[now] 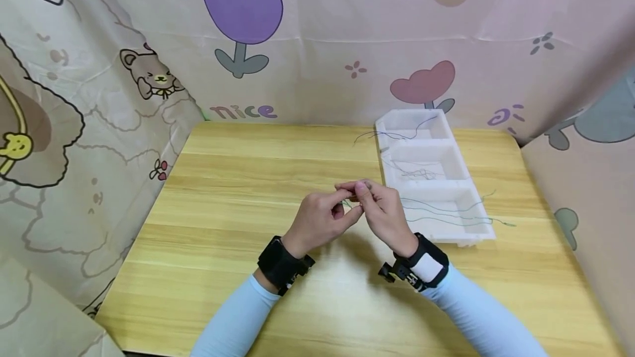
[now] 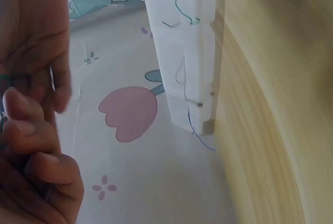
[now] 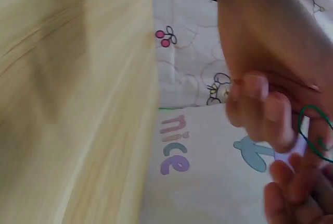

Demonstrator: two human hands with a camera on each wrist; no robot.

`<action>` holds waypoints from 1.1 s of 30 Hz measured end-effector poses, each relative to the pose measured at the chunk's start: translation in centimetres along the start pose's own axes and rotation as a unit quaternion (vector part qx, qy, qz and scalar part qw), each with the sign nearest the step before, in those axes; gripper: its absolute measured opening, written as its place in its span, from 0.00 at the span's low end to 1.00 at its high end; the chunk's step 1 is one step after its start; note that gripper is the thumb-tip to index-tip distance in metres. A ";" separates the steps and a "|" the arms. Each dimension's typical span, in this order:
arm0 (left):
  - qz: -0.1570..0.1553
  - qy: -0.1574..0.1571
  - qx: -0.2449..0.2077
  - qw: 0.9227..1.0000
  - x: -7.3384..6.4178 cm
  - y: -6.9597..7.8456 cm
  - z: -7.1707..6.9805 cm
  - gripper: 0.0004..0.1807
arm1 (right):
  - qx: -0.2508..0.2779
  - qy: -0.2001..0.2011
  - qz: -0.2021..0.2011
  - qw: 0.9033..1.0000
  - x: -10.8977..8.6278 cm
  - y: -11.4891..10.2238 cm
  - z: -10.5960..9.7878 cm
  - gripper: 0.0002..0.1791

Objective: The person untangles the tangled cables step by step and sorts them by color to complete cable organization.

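Both hands meet fingertip to fingertip above the table, left of a white tray. My left hand [image 1: 319, 219] pinches a thin green string, whose loop [image 3: 302, 126] shows by its fingers in the right wrist view. My right hand [image 1: 387, 215] has its thumb and fingers curled at the same spot, pinching the string's work; its exact grip is partly hidden. A small greyish thing [image 1: 368, 185] shows at the right fingertips, too small to tell. More green strings [image 1: 446, 216] lie across the tray's front compartment, overhanging its right edge.
The white three-part tray [image 1: 488, 230] stands on the wooden table [image 1: 223, 180] at right. A dark blue string [image 1: 397, 136] hangs over its rear compartment's left side; pale grey strings [image 1: 421, 172] lie in the middle one. Patterned cloth [image 1: 317, 70] surrounds the table's back and sides.
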State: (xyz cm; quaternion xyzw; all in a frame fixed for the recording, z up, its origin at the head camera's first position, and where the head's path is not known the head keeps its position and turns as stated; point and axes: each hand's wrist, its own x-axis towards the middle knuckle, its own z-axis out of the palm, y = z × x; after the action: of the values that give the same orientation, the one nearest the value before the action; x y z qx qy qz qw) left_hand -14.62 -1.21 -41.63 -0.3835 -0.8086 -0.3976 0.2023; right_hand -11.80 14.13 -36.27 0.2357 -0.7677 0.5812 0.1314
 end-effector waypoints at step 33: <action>-0.050 -0.049 -0.010 0.997 -0.8 -2.3 -3.0 0.15 | -0.504 -0.229 -0.065 0.830 -5.0 9.8 -16.1 0.14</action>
State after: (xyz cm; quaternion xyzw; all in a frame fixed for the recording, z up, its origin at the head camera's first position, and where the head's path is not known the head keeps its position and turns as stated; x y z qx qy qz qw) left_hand -15.85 -4.85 -41.47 -0.3636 -0.8319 -0.3959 0.1381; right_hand -13.74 32.61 -42.11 0.3122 -0.9452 0.0333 0.0899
